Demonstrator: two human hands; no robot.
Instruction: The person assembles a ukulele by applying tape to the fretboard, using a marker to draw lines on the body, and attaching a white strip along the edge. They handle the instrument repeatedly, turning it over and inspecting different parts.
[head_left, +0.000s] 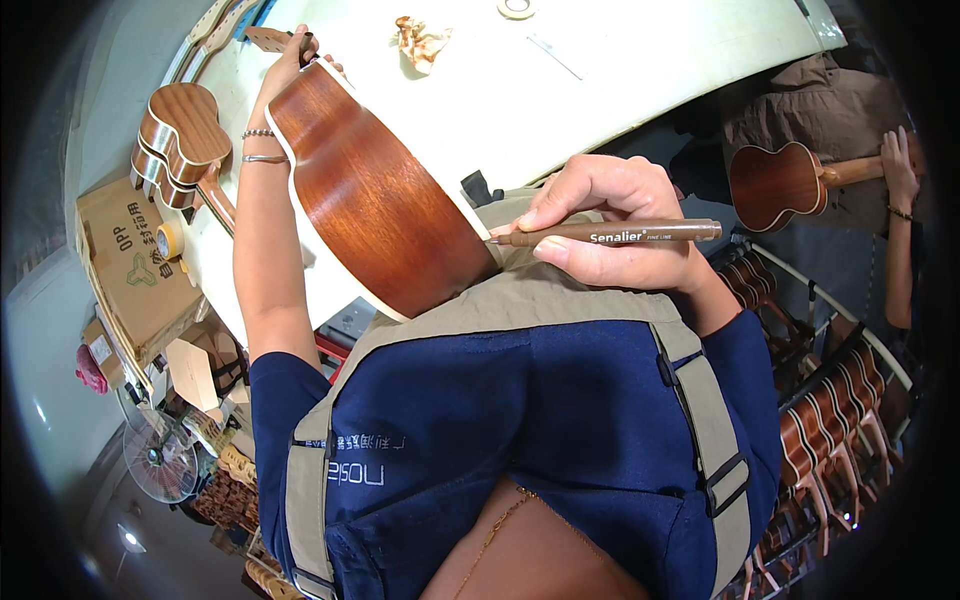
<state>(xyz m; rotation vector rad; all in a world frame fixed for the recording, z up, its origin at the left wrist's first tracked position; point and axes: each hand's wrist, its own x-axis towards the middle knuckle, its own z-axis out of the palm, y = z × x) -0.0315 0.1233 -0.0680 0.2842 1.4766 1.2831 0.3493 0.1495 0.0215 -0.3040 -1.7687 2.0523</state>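
Observation:
A ukulele body with glossy reddish-brown wooden sides and white binding rests on edge against my apron. My left hand grips its neck near the body, below the headstock; a short dark cylinder shows at those fingers. Between thumb and fingers, my right hand holds a brown Senalier fine-line pen. The pen's tip is at the white binding near the body's lower end; whether it touches is hard to tell. The ukulele's faces are mostly turned out of sight.
On the white table lie a crumpled stained cloth or paper, a tape roll and a thin stick. Stacked ukuleles and a cardboard box stand left. At right, another person's hand holds a ukulele above racked instruments.

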